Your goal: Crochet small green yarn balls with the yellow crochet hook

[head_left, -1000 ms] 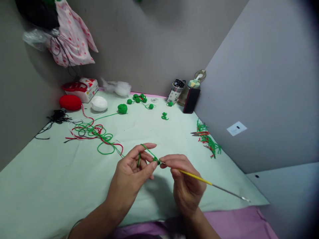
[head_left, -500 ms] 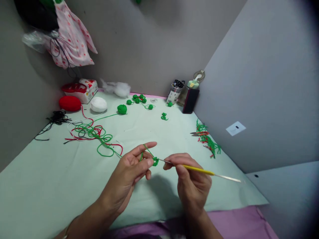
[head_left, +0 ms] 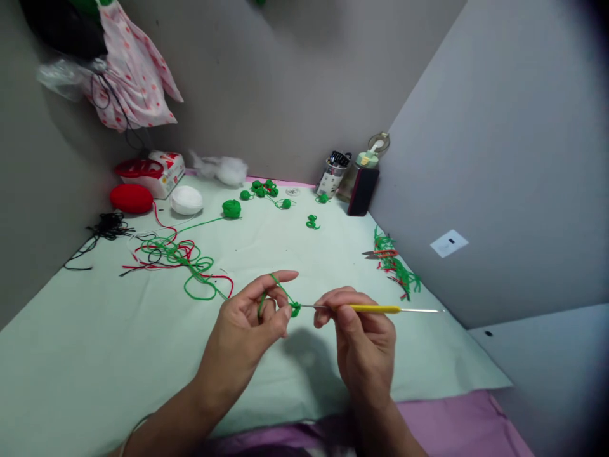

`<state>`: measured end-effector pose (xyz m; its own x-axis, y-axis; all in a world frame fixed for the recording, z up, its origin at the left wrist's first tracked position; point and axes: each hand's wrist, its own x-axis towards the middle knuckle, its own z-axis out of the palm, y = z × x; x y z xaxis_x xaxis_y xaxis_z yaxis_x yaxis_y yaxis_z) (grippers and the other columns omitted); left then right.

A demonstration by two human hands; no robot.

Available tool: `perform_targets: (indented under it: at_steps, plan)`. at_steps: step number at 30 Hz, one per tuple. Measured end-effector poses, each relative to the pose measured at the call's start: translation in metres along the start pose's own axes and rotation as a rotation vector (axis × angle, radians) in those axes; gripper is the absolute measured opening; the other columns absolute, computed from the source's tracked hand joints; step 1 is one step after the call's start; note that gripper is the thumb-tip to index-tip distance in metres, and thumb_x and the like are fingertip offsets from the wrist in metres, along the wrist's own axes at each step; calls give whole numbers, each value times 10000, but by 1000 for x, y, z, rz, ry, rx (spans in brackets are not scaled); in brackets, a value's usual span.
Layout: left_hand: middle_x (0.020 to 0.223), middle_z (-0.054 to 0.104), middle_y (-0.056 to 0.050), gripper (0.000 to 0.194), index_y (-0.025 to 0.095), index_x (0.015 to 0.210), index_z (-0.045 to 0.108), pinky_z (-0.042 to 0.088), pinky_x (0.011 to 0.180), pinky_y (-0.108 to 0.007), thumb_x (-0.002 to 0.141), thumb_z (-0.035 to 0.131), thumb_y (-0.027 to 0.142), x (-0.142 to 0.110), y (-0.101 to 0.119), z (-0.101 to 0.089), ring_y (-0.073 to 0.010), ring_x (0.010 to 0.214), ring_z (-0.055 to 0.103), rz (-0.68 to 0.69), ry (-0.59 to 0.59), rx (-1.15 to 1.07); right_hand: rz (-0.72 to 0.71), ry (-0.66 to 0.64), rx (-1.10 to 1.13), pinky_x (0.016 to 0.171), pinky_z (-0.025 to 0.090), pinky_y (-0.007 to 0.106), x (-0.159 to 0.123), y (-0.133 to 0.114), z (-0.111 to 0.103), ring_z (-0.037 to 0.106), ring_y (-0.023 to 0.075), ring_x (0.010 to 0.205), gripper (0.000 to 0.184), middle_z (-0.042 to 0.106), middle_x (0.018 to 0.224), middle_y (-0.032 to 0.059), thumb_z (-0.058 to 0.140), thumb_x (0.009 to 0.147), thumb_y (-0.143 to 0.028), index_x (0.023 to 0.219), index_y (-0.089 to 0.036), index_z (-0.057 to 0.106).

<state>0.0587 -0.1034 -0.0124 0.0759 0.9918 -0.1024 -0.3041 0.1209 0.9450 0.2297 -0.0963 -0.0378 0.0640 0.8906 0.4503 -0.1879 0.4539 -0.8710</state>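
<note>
We see the small green crochet piece (head_left: 295,310) held up over the pale green table cover (head_left: 143,362), between the two hands. Left hand (head_left: 250,320): thumb and fingers pinch the piece, green working strand (head_left: 283,289) running over the extended index finger. Right hand (head_left: 365,339): pencil-like grip on the yellow-handled crochet hook (head_left: 375,309), shank reaching the piece; we cannot tell whether its tip sits inside a stitch. We judge that slack over that finger could drop a loop, and the yarn tangle (head_left: 178,251) could snag, jerking the tension.
</note>
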Motion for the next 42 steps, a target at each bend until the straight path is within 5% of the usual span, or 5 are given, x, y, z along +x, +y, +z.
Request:
perform_targets:
  at_steps: [9,18,23,30,42]
  plan:
    - [774,559,40,341,236,1188,785,423,598,-232,851,771,279,3,4,-2,-101,635,483,15,50,115,77,52,115,628,558,220,3,-5,5,673,91,635,130,762,840,18,726,990,-289,940,-237,834]
    - [760,594,34,247,307,1122,826,504,702,-224,878,785,306,0,-1,-3,-123,722,561,15,-104,48,154,78,227,633,567,176,2,-3,11,681,73,640,121,771,826,7,769,962,-325,908,-237,833]
    - [757,648,28,183,309,1050,843,422,564,-196,869,828,332,5,-2,-3,-99,647,581,-35,-100,21,153,82,230,628,561,168,2,-2,10,684,68,641,121,775,832,4,773,960,-334,918,-239,834]
    - [789,620,57,412,317,1140,827,466,573,-180,748,949,285,5,-4,4,-65,613,566,-72,-98,-154,142,63,225,642,569,182,-1,0,12,684,69,641,117,766,837,-5,776,957,-345,924,-248,832]
    - [716,603,63,508,251,1274,783,265,460,-144,786,926,238,5,-2,3,3,472,463,-277,-186,-379,168,83,256,630,555,184,3,0,7,660,76,637,133,746,803,3,783,948,-349,902,-232,827]
